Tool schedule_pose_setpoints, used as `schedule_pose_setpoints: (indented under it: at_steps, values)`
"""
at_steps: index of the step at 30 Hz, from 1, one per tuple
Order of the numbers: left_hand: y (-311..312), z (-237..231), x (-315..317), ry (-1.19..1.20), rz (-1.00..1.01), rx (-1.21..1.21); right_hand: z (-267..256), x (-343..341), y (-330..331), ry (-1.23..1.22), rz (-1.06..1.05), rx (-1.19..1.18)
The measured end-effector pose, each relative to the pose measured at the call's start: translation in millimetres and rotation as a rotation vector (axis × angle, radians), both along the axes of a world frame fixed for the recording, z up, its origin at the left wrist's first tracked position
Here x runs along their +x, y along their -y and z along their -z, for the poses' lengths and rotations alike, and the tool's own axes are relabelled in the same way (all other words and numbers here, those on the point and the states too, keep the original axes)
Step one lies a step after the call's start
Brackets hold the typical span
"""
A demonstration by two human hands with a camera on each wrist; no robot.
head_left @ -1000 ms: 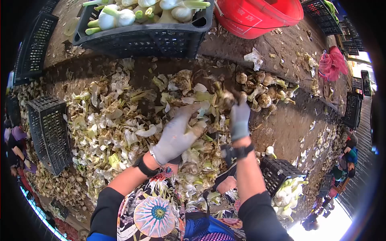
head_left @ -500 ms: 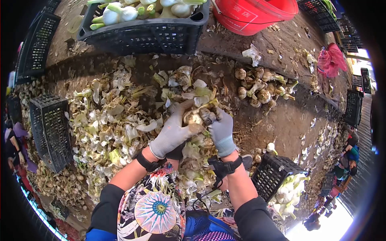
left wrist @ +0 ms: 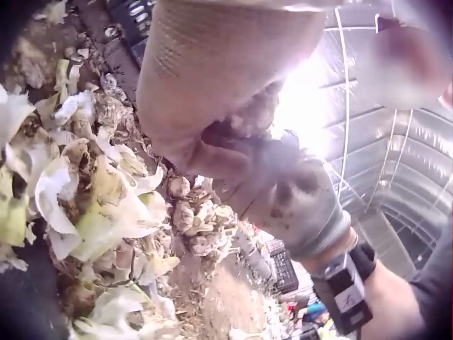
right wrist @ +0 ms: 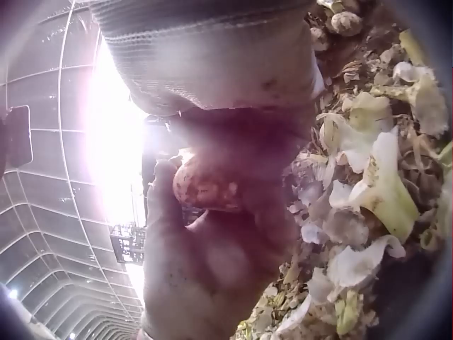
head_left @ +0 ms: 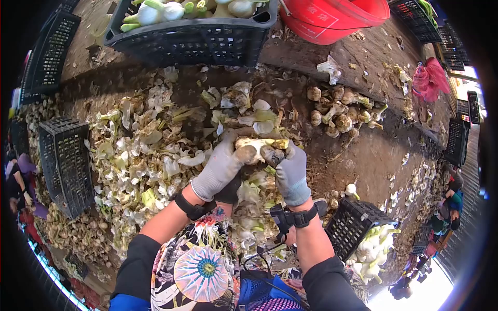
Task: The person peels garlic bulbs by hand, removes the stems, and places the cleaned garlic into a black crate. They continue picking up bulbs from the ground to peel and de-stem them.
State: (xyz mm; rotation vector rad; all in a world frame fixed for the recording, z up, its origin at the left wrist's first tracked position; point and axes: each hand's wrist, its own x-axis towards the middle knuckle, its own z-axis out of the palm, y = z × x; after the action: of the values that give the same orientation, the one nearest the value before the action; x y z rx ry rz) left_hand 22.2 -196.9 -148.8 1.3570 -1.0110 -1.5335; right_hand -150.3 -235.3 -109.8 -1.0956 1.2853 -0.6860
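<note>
In the head view a garlic bulb (head_left: 241, 143), dirty-skinned with a short thick stem, is held between two grey-gloved hands. My left hand (head_left: 218, 168) grips the bulb from the left, its thumb over the front. From the right, my right hand (head_left: 292, 176) pinches at the stem side, the dark-stained thumb against the outer skin. The stem points right, level with the fingers. In the right wrist view part of the bulb (right wrist: 205, 185) shows between the gloves. A pile of unpeeled garlic bulbs (head_left: 337, 111) lies beyond the right hand.
Loose garlic skins (head_left: 150, 155) cover the ground to the left. A black crate (head_left: 192, 46) of cleaned garlic stands ahead, beside a red bucket (head_left: 332, 20). Another crate (head_left: 358, 220) with white bulbs sits near the right forearm; a black crate (head_left: 66, 163) stands at left.
My right hand has come from near the unpeeled pile to meet the left hand, and both now hold the bulb. Since half a second ago its stem has swung down to point right.
</note>
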Motion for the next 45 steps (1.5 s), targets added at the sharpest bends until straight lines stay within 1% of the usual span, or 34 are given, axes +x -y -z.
schedule_pose_setpoints:
  at_steps: [2, 3, 5, 7, 8, 9, 11, 12, 13, 15, 16, 17, 19, 20, 21, 23, 25, 26, 27, 28, 29, 31, 32, 33, 35, 36, 37, 39, 40, 41, 42, 43, 44, 45]
  values:
    - [1.8, -15.5, 8.3, -0.540, -0.006, 0.456, -2.2, -1.9, -2.1, -0.001, -0.027, -0.024]
    - [2.3, -16.3, 12.7, -0.540, -0.009, 0.457, -3.4, -2.4, -2.5, -0.001, -0.054, -0.048]
    - [4.6, -16.8, 20.9, -0.767, 0.071, 0.590, -6.4, -4.4, -0.2, 0.022, -0.094, -0.059]
    - [7.4, -19.8, 17.6, -0.794, 0.084, 0.643, 8.4, -16.0, 3.6, -0.060, -0.260, -0.279]
    - [6.0, -19.8, 17.0, -0.814, 0.276, 0.711, 13.1, -18.5, 5.2, -0.110, -0.307, -0.366]
    - [4.4, -20.2, 16.3, -0.827, 0.469, 0.775, 9.7, -14.6, 4.8, -0.110, -0.308, -0.366]
    - [-6.7, -27.7, 0.4, -0.855, 0.295, 0.748, -0.5, -3.9, 1.0, 0.063, -0.155, -0.107]
    - [-3.7, -33.1, 1.2, -0.883, 0.221, 0.741, 16.3, -11.3, -4.4, 0.107, -0.099, -0.026]
    - [1.1, -38.1, 2.8, -0.910, 0.143, 0.728, 8.7, -14.3, -1.7, 0.180, -0.020, 0.101]
    - [-0.6, -18.0, 10.9, -0.894, 0.128, 0.676, 61.5, -33.9, -23.1, -0.485, -0.015, -0.268]
    - [-1.1, -16.1, 16.5, -0.853, 0.119, 0.640, 62.0, -41.1, -27.0, -0.690, -0.101, -0.408]
    - [-2.0, -13.2, 20.1, -0.813, 0.108, 0.607, 63.6, -44.0, -35.6, -0.689, -0.105, -0.405]
    - [-2.5, -8.8, 16.8, -0.799, 0.107, 0.616, 34.8, -30.4, -42.1, 0.169, 0.153, 0.182]
    - [1.2, -14.2, 12.2, -0.746, 0.075, 0.615, 30.7, -27.5, -45.2, 0.450, 0.190, 0.292]
    - [3.3, -17.6, 9.9, -0.690, 0.042, 0.614, 26.1, -19.3, -43.4, 0.450, 0.193, 0.288]
    - [-2.3, -0.5, 8.2, -0.733, 0.053, 0.614, 19.5, -3.4, -36.5, 0.289, 0.227, 0.174]
    - [-3.4, 2.4, 9.0, -0.669, 0.029, 0.553, 27.4, -9.1, -33.7, 0.305, 0.257, 0.233]
    - [-3.7, 2.0, 9.6, -0.669, 0.028, 0.556, 29.3, -11.2, -33.1, 0.126, 0.154, 0.111]
    - [-0.3, -6.0, 10.3, -0.482, 0.018, 0.417, 29.7, -11.7, -32.8, -0.052, 0.052, -0.011]
    - [2.5, -13.0, 11.0, -0.297, 0.009, 0.276, 25.0, -7.2, -32.0, 0.077, 0.283, 0.091]
    - [2.9, -18.1, 13.2, -0.297, 0.008, 0.276, 27.3, -10.6, -29.9, 0.077, 0.282, 0.091]
    - [-0.7, -24.1, 22.5, 0.000, 0.139, 0.031, 41.9, -28.7, -24.6, 0.175, 0.614, 0.184]
    - [-3.0, -22.3, 29.6, 0.148, 0.222, -0.013, 60.8, -42.6, -26.4, 0.206, 0.675, 0.139]
    - [-7.5, -15.8, 37.2, 0.145, 0.225, -0.014, 68.3, -53.9, -25.1, 0.202, 0.725, 0.166]
    - [-18.1, -1.2, 50.2, 0.987, 0.516, -0.247, 56.1, -61.9, -22.4, 0.367, 0.759, 0.205]
    - [-19.3, -2.1, 51.8, 1.166, 0.537, -0.192, 52.1, -60.7, -22.1, 0.366, 0.761, 0.203]
    - [-17.7, -2.9, 50.7, 1.166, 0.536, -0.196, 49.0, -57.1, -21.2, 0.389, 0.777, 0.237]
    - [-15.5, -10.0, 46.2, 0.880, 0.270, -0.190, 40.8, -49.0, -21.7, 0.411, 0.791, 0.277]
    - [-8.5, -21.9, 39.9, 0.736, 0.275, -0.073, 35.5, -44.2, -22.5, 0.359, 0.677, 0.260]
    - [-2.6, -21.6, 34.1, 0.740, 0.273, -0.071, 30.8, -39.7, -23.1, 0.308, 0.564, 0.239]
    - [4.1, -20.8, 29.0, 0.500, 0.271, -0.057, 26.9, -36.2, -24.6, 0.238, 0.476, 0.186]
    - [9.1, -20.5, 23.4, 0.259, 0.267, -0.043, 24.4, -34.4, -24.7, 0.238, 0.474, 0.187]
    - [12.6, -20.9, 17.7, 0.134, 0.294, -0.038, 22.3, -33.4, -24.5, 0.109, 0.279, 0.056]
    - [15.0, -25.6, 13.3, 0.133, 0.293, -0.039, 19.1, -31.5, -23.4, -0.020, 0.083, -0.074]
